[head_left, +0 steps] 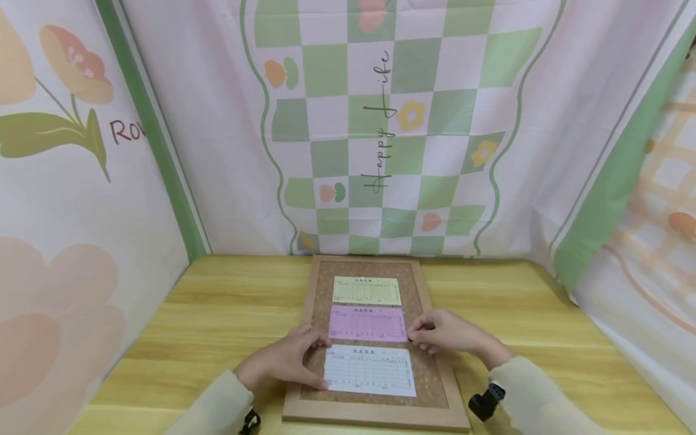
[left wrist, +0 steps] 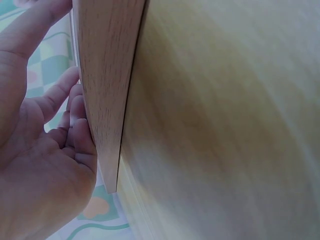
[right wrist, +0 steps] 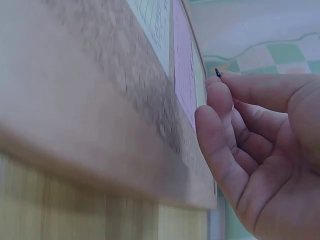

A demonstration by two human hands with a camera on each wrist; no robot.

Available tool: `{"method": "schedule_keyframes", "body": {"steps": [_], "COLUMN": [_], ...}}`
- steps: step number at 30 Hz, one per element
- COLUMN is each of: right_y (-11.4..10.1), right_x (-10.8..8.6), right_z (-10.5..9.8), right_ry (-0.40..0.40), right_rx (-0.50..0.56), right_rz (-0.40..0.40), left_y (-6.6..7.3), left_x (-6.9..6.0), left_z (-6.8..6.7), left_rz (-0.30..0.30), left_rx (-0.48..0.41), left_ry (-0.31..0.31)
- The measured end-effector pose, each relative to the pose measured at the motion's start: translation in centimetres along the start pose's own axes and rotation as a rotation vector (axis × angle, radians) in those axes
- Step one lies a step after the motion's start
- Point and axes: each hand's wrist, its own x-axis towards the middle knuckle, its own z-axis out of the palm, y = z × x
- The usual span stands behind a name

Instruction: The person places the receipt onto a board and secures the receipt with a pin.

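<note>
A wood-framed cork board (head_left: 429,377) lies on the table, bearing a yellow printed slip (head_left: 367,291), a pink one (head_left: 367,323) and a white one (head_left: 370,371), one below another. My left hand (head_left: 288,356) reaches over the board's left side, thumb and forefinger spread apart at the white slip's left corners. Beside the pink slip's lower right corner, my right hand (head_left: 448,332) pinches a small black pin (right wrist: 218,73) between thumb and forefinger. In the left wrist view, the left hand (left wrist: 45,145) lies along the frame's edge. What fastens the slips is too small to tell.
The yellow wood-grain table (head_left: 217,326) extends on both sides of the board. Behind it hangs a green and white checked cloth (head_left: 331,121), with flowered cloth (head_left: 65,199) at the left. A black wrist strap (head_left: 486,402) sits on the right sleeve.
</note>
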Motion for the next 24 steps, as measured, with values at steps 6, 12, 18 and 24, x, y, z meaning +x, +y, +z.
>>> {"method": "schedule_keyframes", "body": {"steps": [6,12,18,24], "right_y": [-1.0,-1.8,-2.1,-2.1], "right_x": [1.1,2.1,3.1,4.0], "right_z": [0.9,1.8,2.6,3.3], "right_ry": [-0.039,-0.041,-0.050,-0.061], "right_rx": [0.014,0.014,0.045,0.029], "right_rz": [-0.021,-0.040,-0.034,-0.030], "left_y": [0.1,0.5,0.4,0.3], "left_x": [-0.1,-0.1,-0.1,-0.1], "left_z": [0.0,-0.2,-0.2,-0.2], "left_rz": [-0.006,0.008,0.005,0.015], "left_rx": [0.011,0.005,0.002,-0.001], "left_ry": [0.008,0.004,-0.002,-0.010]}}
